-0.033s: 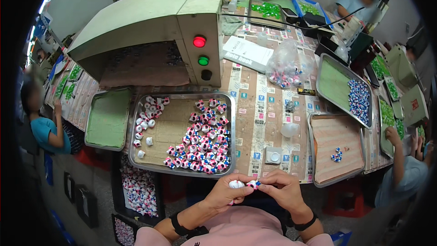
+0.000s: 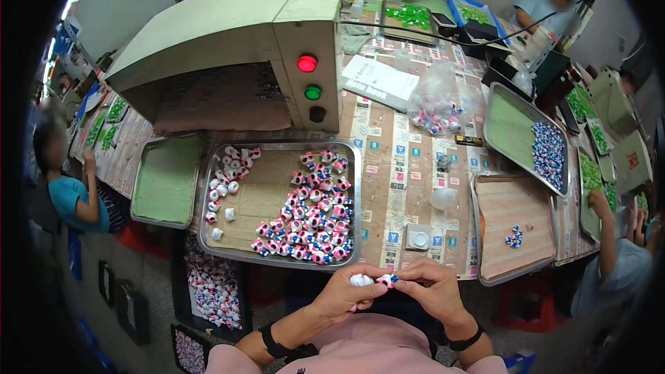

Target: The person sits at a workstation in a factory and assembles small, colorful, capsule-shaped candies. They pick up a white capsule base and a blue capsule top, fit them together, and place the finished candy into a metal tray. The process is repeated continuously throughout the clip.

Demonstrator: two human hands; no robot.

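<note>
My left hand is closed, with a white rounded piece in its fingers. A small white, pink and blue plastic figurine sits between both hands, pinched at its left side by the left thumb. Fingertips of my right hand are closed on its blue end. Just beyond my hands, a metal tray lined with cardboard carries many similar figurines on its right side. Along its left side lie loose white-and-pink pieces.
A pale green machine stands behind the tray. At right are an orange-lined tray with a few blue pieces and a green-lined tray. A clear plastic bag and small square box rest on the table. Co-workers sit around.
</note>
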